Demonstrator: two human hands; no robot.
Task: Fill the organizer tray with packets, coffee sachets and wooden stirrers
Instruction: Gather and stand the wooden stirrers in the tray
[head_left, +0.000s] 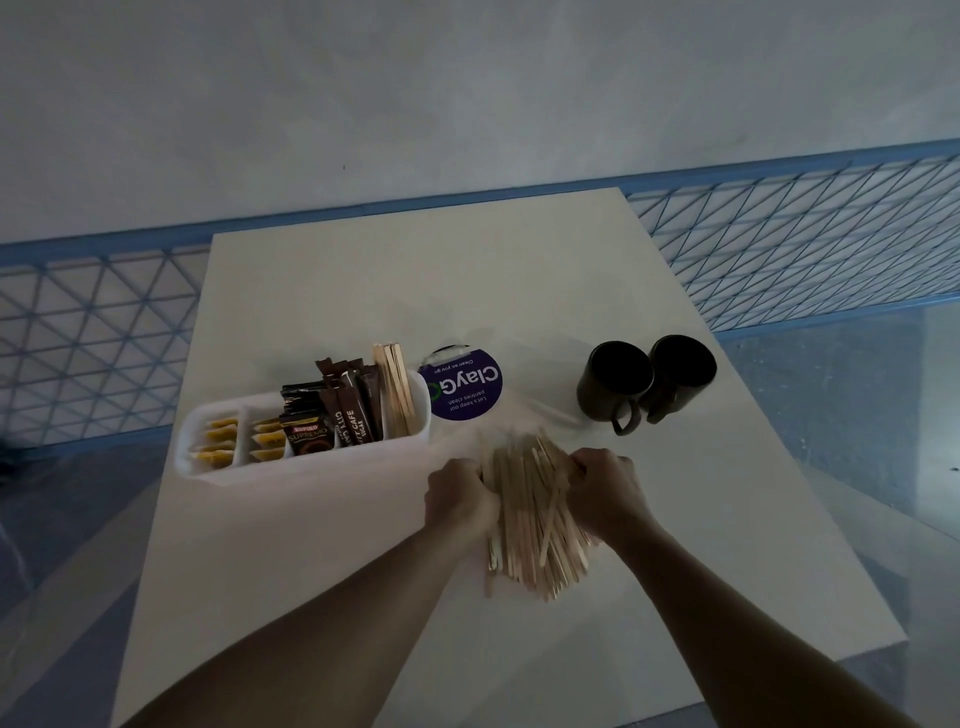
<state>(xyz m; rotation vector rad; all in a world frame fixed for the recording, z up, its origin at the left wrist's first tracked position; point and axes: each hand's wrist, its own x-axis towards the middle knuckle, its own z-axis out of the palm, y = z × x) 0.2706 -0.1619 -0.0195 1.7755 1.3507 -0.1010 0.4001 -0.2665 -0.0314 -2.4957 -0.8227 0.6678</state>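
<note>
A white table (415, 286) holds it all. Near its middle lies a pile (530, 519) of wooden sticks, fanned out and messy.

The left hand (460, 499) is at the pile's 9 o'clock side, with its fingers curled in around the wood. The right hand (605, 491) is at the 3 o'clock side, with its fingers curled around the wood too. The pile sits squeezed between both hands.

The tray (311, 470) stands at 10 o'clock from the pile, near it but not touching. Its two left slots hold yellow packets (218, 441). The middle slots hold brown and black sachets (332, 415), standing up. The slot at the right end holds sticks (396, 395), standing up and leaning a little.

A round purple sticker (462, 387) lies just beside the tray's right end. Two dark mugs (615, 384) stand side by side at 1 o'clock from the pile, with their handles toward the person.
</note>
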